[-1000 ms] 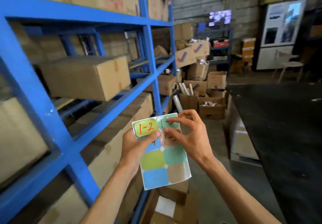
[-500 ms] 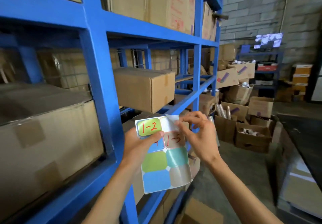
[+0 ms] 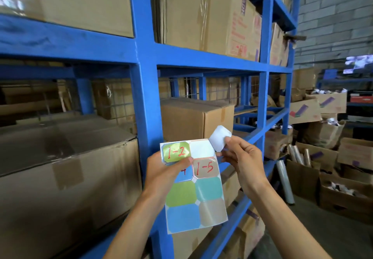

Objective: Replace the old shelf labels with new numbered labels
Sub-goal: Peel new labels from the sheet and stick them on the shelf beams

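Note:
My left hand (image 3: 164, 175) holds a sheet of coloured labels (image 3: 194, 194), thumb pressed just below the green label marked 1-2 (image 3: 176, 151). A tan label marked 1-5 (image 3: 205, 167) sits beside a blue one half hidden by my thumb. The top right slot of the sheet is bare white. My right hand (image 3: 243, 162) pinches a peeled label (image 3: 219, 139) by its lower edge, white back toward me, lifted just off the sheet's top right corner. The blue shelf upright (image 3: 146, 105) stands right behind the sheet.
The blue steel rack (image 3: 201, 56) is filled with cardboard boxes (image 3: 193, 117) on every level. More open boxes (image 3: 343, 184) and rolls of film (image 3: 282, 176) crowd the floor to the right. A grey block wall stands at the far right.
My right hand has pulled the top right label fully off the sheet and raised it. The view has swung left and up toward the rack.

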A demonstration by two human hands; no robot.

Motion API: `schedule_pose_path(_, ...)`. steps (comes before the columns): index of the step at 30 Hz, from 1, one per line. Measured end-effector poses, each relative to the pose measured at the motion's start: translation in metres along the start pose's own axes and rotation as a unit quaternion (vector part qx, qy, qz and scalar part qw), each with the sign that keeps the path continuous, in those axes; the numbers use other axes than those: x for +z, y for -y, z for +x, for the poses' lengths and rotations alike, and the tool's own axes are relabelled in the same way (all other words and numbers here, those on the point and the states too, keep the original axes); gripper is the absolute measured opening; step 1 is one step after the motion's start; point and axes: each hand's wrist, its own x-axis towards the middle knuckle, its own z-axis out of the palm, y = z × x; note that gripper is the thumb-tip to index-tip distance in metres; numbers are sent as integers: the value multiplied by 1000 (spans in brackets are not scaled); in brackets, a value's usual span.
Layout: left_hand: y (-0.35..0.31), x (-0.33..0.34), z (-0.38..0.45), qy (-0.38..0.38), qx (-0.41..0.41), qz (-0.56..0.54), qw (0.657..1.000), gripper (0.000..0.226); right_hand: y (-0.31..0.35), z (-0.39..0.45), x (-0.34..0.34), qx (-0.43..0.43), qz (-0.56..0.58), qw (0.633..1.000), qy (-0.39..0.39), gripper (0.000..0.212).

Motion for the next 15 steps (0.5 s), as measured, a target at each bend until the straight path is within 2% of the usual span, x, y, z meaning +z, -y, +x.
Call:
schedule_pose_path(11, -22, 13, 24, -88, 25, 36, 995, 18, 13, 67, -2, 11, 136, 991, 9, 14)
schedule_pose_path(15, -32, 19, 30, -98, 39, 51, 993, 21, 14, 92, 4, -46, 83, 996, -5, 11)
